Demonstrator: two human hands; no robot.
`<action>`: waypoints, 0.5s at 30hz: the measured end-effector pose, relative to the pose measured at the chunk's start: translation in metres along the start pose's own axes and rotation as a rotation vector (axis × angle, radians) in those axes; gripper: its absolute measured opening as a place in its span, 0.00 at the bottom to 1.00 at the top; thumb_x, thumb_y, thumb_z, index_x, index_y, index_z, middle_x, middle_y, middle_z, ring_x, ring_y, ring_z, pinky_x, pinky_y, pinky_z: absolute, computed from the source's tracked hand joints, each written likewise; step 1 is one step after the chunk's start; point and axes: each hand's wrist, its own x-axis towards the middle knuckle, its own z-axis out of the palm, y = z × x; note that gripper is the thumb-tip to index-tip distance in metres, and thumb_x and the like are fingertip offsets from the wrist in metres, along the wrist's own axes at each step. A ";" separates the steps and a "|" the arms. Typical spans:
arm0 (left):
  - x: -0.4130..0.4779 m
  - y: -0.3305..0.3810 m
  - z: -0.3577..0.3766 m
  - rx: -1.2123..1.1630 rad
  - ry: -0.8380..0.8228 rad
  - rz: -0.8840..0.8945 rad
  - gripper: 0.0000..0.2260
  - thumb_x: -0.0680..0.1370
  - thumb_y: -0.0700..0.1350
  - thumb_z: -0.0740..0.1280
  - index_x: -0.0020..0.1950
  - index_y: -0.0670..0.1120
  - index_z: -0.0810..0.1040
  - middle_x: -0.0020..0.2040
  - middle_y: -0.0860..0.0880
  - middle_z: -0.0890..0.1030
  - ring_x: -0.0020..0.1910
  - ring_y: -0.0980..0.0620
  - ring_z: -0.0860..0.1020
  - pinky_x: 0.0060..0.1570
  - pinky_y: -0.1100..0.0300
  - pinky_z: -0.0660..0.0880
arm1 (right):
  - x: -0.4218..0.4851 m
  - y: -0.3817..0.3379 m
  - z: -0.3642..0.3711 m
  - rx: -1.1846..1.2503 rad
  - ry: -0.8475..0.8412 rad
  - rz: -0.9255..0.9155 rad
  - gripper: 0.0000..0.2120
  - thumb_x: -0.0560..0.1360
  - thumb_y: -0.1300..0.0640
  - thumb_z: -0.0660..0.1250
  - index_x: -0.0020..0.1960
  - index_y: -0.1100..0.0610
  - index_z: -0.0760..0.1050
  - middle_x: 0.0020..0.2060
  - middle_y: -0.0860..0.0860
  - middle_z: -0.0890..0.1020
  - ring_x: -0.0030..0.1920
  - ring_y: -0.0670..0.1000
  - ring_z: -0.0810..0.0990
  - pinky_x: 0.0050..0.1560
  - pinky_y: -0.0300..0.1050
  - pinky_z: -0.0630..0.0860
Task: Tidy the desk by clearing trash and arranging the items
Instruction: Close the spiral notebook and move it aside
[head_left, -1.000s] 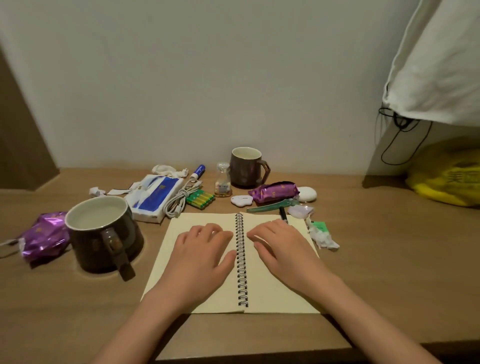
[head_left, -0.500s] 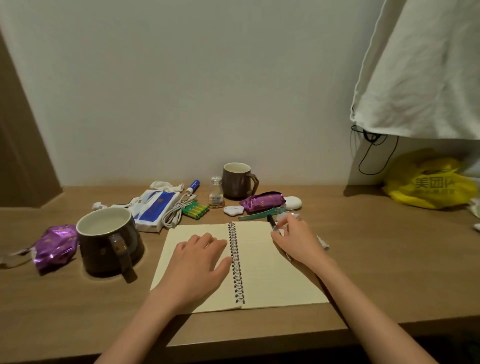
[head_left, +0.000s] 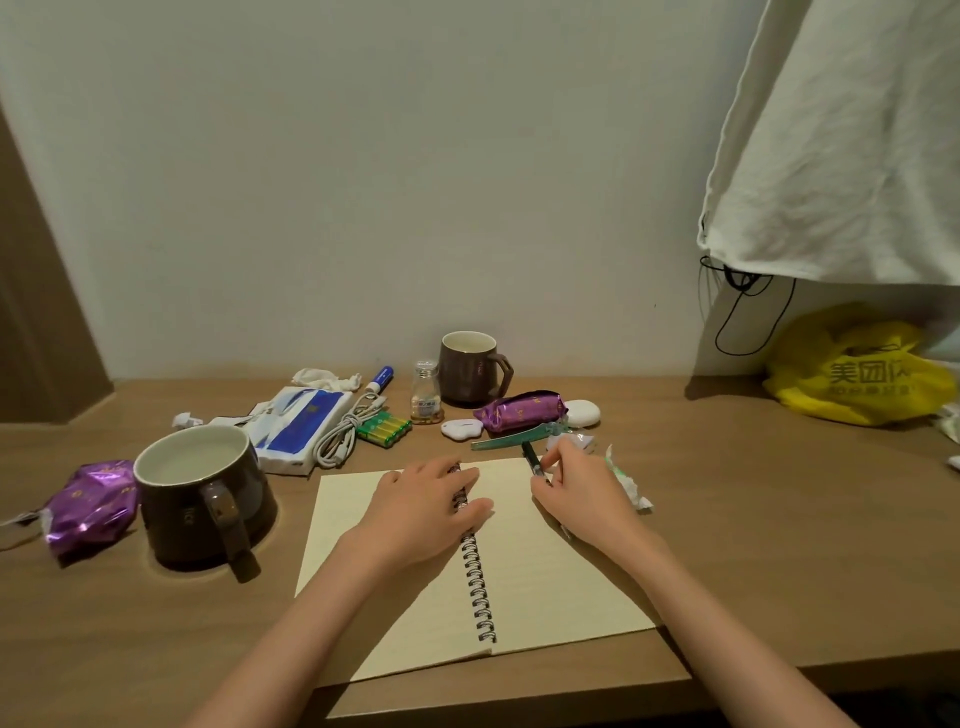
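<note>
Wooden desk against a pale wall, heavily cluttered. The open spiral notebook at the near edge is my marker.

- Left grip: lies flat across the notebook's coil, fingers relaxed. It holds nothing and only presses the pages down.
- Right grip: at the notebook's far right corner, fingertips pinched on the near end of a dark pen.
- The pen's free end points toward a green strip just beyond the notebook.
- Crumpled wrapper: just right of the notebook, beside my right grip. Whether it touches, I cannot tell.
- Large brown mug stands left of the notebook. A purple packet lies beyond it.

Step in hand, by my reading: lift the pen clear.
- Shift the pinch toward mid-barrel so the pen won't pivot.
- Raise it straight up before moving sideways.
- Don't drag the green strip or flick the wrapper.
- Left grip's weight on the coil should stop the pages sliding.
</note>
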 end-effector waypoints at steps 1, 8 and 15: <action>0.000 0.000 0.002 0.001 0.013 0.002 0.26 0.78 0.64 0.51 0.74 0.58 0.60 0.77 0.54 0.57 0.75 0.51 0.57 0.71 0.47 0.56 | -0.001 -0.001 0.001 -0.003 -0.001 -0.005 0.08 0.76 0.53 0.64 0.53 0.53 0.69 0.33 0.49 0.78 0.35 0.48 0.77 0.37 0.46 0.74; -0.001 -0.003 0.007 -0.030 0.074 0.030 0.24 0.78 0.62 0.52 0.74 0.58 0.61 0.76 0.55 0.59 0.74 0.52 0.58 0.72 0.49 0.56 | -0.003 -0.006 0.006 0.037 -0.003 0.000 0.08 0.76 0.53 0.65 0.52 0.54 0.70 0.35 0.51 0.80 0.37 0.50 0.80 0.42 0.52 0.80; 0.000 -0.004 0.012 -0.114 0.125 0.046 0.24 0.78 0.59 0.55 0.73 0.55 0.63 0.74 0.54 0.64 0.72 0.53 0.62 0.70 0.53 0.61 | -0.005 -0.028 0.014 0.072 -0.046 -0.067 0.10 0.75 0.52 0.65 0.54 0.54 0.71 0.35 0.50 0.80 0.37 0.50 0.79 0.42 0.50 0.78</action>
